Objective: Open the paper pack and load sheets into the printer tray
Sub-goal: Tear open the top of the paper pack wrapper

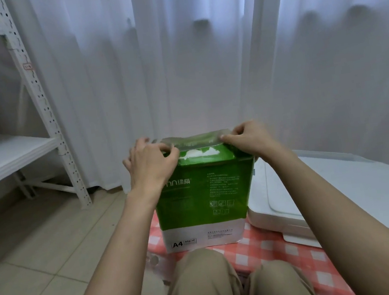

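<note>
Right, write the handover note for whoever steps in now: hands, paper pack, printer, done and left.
Left hand: pinching the top left of the wrapper flap.
Right hand: pinching the top right of the same flap.
Paper pack: green A4 ream, standing on end on the checked cloth, top wrapper partly torn, white showing through.
Printer: white, to the right of the pack, lid shut; its tray is not visible.
Done: top seal started.
Left: finish opening, pull sheets out, load the tray.

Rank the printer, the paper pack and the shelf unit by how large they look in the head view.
1. Printer and shelf unit: both cut off by the frame, similar apparent size, so unranked.
2. Paper pack: smallest, though close to the camera.
</note>
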Demonstrator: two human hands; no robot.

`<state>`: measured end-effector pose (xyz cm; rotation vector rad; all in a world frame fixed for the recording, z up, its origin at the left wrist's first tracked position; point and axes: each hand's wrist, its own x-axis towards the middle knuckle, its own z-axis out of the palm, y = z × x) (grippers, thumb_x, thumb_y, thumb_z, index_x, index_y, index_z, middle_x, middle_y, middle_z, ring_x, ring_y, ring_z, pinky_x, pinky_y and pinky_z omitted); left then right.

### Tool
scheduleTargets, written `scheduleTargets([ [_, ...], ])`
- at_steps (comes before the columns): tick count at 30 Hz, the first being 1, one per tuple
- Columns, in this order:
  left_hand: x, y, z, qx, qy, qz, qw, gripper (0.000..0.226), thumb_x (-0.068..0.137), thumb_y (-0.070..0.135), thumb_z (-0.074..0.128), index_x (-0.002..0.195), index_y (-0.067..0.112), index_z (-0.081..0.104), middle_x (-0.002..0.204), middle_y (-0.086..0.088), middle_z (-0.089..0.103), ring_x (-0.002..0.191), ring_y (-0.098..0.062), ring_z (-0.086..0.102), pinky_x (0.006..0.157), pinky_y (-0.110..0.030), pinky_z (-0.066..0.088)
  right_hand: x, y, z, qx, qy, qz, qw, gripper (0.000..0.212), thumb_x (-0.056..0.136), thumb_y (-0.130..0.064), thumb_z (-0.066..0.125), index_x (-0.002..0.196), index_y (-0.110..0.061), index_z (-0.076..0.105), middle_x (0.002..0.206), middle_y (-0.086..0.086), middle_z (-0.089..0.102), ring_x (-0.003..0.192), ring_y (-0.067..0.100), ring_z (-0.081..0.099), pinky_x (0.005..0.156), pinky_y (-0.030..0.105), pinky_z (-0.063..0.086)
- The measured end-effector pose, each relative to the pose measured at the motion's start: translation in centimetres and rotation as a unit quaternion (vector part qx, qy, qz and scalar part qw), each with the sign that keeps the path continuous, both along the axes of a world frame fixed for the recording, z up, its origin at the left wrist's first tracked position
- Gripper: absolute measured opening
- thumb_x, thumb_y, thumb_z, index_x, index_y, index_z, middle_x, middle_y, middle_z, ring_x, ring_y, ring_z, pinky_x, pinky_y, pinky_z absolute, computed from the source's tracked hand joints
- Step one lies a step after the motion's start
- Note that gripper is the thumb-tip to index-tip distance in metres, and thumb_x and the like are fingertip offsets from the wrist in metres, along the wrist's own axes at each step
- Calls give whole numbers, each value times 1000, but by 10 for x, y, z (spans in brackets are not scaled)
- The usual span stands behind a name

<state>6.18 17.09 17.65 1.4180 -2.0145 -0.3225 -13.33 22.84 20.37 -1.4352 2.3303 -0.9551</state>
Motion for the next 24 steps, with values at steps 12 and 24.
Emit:
scheduleTargets([
  [12, -6, -11, 10, 93, 113, 0, 989, 38, 93, 19, 42, 83, -4, 71, 76, -15, 61, 69, -24, 50, 54, -30, 37, 14, 12, 19, 64, -113, -25, 991, 28, 77, -14, 53, 96, 5, 60, 100, 23, 64, 84, 46, 68, 71, 53, 58],
  [24, 0, 4, 19, 126, 144, -54, 980, 49, 86, -5, 30, 112, 12, 68, 136, -7, 55, 132, -24, 42, 113, -41, 32, 16, 15, 32, 72, -84, 12, 994, 35, 85, -23, 67, 114, -3, 62, 116, 15, 59, 93, 28, 54, 82, 52, 55],
])
